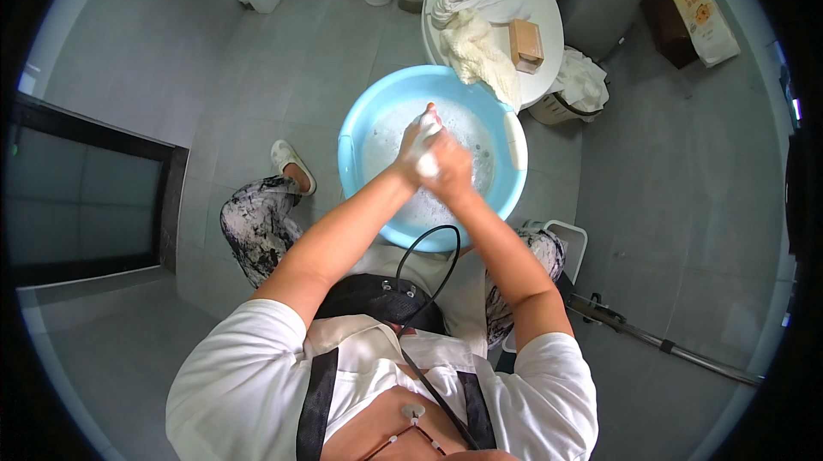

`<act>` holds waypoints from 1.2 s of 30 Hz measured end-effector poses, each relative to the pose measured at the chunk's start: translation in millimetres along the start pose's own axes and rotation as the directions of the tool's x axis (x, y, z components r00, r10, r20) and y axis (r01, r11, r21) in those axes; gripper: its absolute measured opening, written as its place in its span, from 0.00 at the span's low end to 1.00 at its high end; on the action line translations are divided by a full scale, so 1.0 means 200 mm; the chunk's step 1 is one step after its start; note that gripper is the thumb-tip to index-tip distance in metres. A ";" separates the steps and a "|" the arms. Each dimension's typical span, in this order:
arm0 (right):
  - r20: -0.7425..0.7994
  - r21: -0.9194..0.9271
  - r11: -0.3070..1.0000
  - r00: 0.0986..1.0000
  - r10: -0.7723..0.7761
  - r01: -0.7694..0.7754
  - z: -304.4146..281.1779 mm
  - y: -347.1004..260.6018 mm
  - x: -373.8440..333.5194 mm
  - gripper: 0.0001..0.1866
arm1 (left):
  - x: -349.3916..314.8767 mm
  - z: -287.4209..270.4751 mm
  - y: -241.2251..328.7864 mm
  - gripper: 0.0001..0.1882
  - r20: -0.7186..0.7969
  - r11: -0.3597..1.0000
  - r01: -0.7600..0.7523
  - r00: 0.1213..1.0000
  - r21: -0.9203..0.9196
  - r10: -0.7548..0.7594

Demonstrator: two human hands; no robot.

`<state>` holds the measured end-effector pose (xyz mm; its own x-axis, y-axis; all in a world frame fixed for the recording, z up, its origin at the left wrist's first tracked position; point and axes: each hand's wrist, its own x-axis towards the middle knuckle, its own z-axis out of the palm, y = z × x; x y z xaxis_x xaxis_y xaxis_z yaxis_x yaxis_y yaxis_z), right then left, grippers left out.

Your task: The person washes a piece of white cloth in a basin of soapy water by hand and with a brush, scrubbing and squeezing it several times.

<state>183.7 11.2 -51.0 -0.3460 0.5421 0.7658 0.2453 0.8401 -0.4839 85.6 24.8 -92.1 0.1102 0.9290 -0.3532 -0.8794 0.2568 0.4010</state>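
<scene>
Left hand (pixel 413 150) is closed, with the fingers pressed close to the other hand, above the left part of the blue basin (pixel 346 152). Between the two hands is a small white thing (pixel 427 146), covered with foam; I suppose it is a cloth, but the foam hides its shape. Right hand (pixel 453 166) is also closed on it, from the other side. So both hands hold it, over the soapy water (pixel 387 148).

In my judgement, the wetting and soaping are done, the rubbing is in progress, and the rinsing is left, because the foam remains on the thing and no clean water is visible.

Further right, on the toilet lid (pixel 547 0), lie a white cloth (pixel 489 0) and a cream knitted cloth (pixel 476 45), which reaches down to the basin's edge. Whether these are already washed or are waiting, I cannot tell.
</scene>
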 end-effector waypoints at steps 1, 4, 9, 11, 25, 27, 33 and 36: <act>-0.041 0.014 0.976 0.975 0.218 -0.217 0.00 0.09 0.00 0.11 | -0.05 0.09 -0.03 0.13 -0.200 0.998 -0.012 0.979 0.069 0.026; -0.121 0.052 0.883 0.874 0.470 -0.467 -0.02 0.17 0.07 0.07 | -0.10 0.12 -0.06 0.13 -0.153 0.997 -0.063 0.986 0.042 0.069; -0.174 -0.053 0.994 0.982 0.080 -0.091 0.07 0.05 -0.01 0.09 | -0.07 -0.03 0.00 0.12 0.155 0.999 -0.028 0.988 0.047 0.020; -0.200 -0.109 0.985 0.974 0.107 -0.131 0.08 0.09 0.00 0.09 | -0.07 0.06 -0.07 0.12 -0.139 0.989 -0.066 0.989 -0.135 0.047; -0.138 0.049 0.884 0.874 0.467 -0.465 -0.01 0.13 0.08 0.09 | -0.19 0.22 -0.02 0.11 -0.239 0.957 -0.128 0.952 0.261 0.193; -0.117 0.093 0.965 0.960 0.254 -0.244 -0.01 -0.01 0.06 0.06 | -0.15 0.21 0.02 0.13 -0.330 0.984 -0.004 0.942 0.177 0.063; -0.029 0.012 0.815 0.814 0.580 -0.580 0.00 0.20 0.04 0.10 | -0.11 0.03 -0.06 0.14 -0.030 0.994 0.070 0.997 0.084 -0.068; 0.013 0.086 0.607 0.610 0.792 -0.790 -0.08 0.18 0.11 0.15 | -0.17 0.18 0.08 0.12 -0.182 0.995 -0.001 0.983 0.096 0.018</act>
<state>198.5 52.5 -44.7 -0.0282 0.9965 0.0784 0.3445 0.0833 -0.9351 85.0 7.3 -43.0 0.0081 0.8695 -0.4938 -0.8308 0.2807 0.4806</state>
